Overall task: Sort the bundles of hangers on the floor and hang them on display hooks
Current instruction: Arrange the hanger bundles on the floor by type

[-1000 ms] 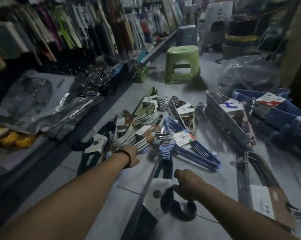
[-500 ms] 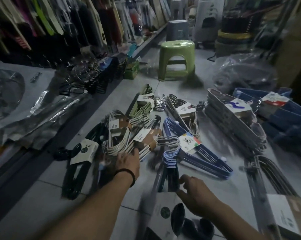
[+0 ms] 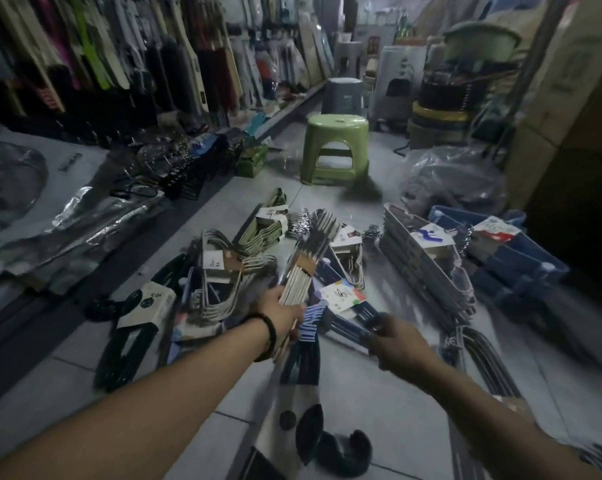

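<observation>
head view: one camera, looking down over both my arms.
left hand: my left hand (image 3: 279, 315) gripped the white hanger bundle (image 3: 304, 271) near its lower end, fingers wrapped round it; the bundle tilted up off the floor (image 3: 396, 420), hooks pointing away from me.
right hand: my right hand (image 3: 401, 346) was blurred, fingers curled at an arm of the blue hanger bundle (image 3: 341, 296); i could not tell whether they held it.
left of my left fingers: a dark green bundle (image 3: 143, 306) lay flat.
beyond my fingers: a green stool (image 3: 334, 147) stood upright, well apart.
right of my right fingers: a grey bundle (image 3: 427, 258) lay near.
</observation>
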`<state>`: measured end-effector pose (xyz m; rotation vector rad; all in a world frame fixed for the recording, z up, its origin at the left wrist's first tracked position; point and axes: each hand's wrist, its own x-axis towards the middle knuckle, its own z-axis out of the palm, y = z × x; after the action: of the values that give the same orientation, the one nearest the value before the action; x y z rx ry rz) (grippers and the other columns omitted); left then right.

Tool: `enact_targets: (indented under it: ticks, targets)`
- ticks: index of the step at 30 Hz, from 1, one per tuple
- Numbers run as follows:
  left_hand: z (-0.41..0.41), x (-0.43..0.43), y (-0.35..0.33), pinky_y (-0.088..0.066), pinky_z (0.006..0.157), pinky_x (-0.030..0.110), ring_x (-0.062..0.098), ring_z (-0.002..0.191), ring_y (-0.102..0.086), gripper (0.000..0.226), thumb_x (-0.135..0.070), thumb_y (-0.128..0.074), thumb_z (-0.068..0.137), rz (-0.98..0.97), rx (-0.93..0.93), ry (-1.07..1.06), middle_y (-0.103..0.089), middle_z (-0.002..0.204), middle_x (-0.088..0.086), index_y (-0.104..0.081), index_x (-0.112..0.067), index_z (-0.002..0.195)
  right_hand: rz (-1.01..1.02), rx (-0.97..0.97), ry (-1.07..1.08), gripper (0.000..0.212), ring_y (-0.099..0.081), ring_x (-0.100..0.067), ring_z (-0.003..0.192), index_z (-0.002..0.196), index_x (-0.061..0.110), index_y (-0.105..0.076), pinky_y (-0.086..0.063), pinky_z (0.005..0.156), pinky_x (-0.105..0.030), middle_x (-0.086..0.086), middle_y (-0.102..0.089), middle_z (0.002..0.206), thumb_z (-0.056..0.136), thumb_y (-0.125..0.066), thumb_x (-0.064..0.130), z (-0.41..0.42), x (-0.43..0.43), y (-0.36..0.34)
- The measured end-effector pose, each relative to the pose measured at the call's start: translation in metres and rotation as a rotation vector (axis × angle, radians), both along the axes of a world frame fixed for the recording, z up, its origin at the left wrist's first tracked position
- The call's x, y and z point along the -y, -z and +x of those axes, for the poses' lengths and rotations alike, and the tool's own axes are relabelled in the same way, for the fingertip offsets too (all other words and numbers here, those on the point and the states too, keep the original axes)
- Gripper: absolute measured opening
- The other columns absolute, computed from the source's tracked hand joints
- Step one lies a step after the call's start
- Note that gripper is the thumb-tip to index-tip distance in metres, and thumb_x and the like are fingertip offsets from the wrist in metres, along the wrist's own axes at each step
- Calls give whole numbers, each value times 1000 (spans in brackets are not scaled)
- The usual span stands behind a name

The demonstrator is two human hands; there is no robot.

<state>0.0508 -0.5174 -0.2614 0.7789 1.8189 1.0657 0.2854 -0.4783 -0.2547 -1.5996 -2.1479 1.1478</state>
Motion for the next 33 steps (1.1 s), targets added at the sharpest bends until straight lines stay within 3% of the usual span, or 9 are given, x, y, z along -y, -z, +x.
enact_targets:
  ticks: [3, 8, 11, 17, 21, 23, 28, 31, 33]
  targets:
    - [39, 7, -15, -52, 48, 28, 19, 51, -59, 27, -9, -71, 94, 115, -46, -20, -71, 88, 8, -69, -18, 119, -208, -384, 177, 39, -71, -25, 84, 125, 13, -57, -59, 65, -38, -14, -70, 105, 95, -75, 29, 16, -11, -26]
    - [149, 14, -27, -62, 51, 42, 19, 61, -69, 19, -21, -75, 88, 267, -153, 19, -73, 81, -5, -72, -31, 104, -344, -675, 218, 93, -72, -29, 95, 143, 18, -46, -60, 74, -41, -8, -70, 110, 68, -93, 48, 69, -34, -56]
    - [219, 20, -22, -63, 60, 50, 22, 67, -72, 13, -29, -70, 83, 313, -220, 73, -71, 73, -9, -68, -34, 95, -293, -776, 231, 73, -73, -27, 83, 131, 20, -60, -58, 67, -36, -5, -76, 98, 70, -94, 42, 105, -42, -67]
    - [336, 12, -25, -64, 61, 42, 15, 67, -71, 8, -27, -74, 88, 310, -301, 489, -72, 77, -5, -70, -32, 91, -48, -769, 790, 63, -78, -29, 74, 99, 6, -77, -58, 58, -33, -12, -79, 88, 45, -92, 37, 222, -58, -41]
    - [358, -3, -45, -64, 67, 37, 7, 70, -73, 21, -46, -70, 92, 357, -283, 435, -76, 76, -10, -77, -26, 91, -275, -962, 916, 79, -76, -35, 79, 125, -3, -62, -61, 58, -40, -25, -74, 109, 53, -83, 23, 306, -47, -6]
    - [363, -9, -42, -61, 72, 30, 7, 79, -70, 21, -47, -73, 88, 291, -321, 304, -73, 84, -13, -72, -27, 96, -426, -1025, 890, 60, -75, -37, 86, 132, -2, -60, -63, 63, -41, -28, -73, 117, 78, -74, 17, 334, -32, 2]
    - [380, -13, -5, -53, 80, 41, 28, 86, -66, 64, -25, -79, 66, -301, 428, 504, -69, 103, 11, -68, -4, 125, -672, -1018, 677, 43, -72, -34, 87, 130, -7, -61, -64, 66, -33, -29, -70, 122, 93, -61, 14, 346, 4, 14]
    - [383, -14, 51, -64, 75, 51, 36, 90, -76, 48, 5, -57, 81, -309, 447, 342, -76, 105, 22, -64, -7, 126, -716, -865, 524, 49, -70, -37, 94, 132, -6, -63, -62, 64, -35, -28, -70, 123, 93, -65, 24, 343, 13, 22]
    - [378, -14, 81, -62, 81, 60, 38, 96, -75, 55, -1, -62, 76, -362, 351, 296, -74, 110, 23, -61, -8, 131, -779, -787, 506, 61, -70, -35, 99, 129, 0, -68, -60, 78, -37, -22, -71, 119, 90, -70, 47, 350, 14, 30]
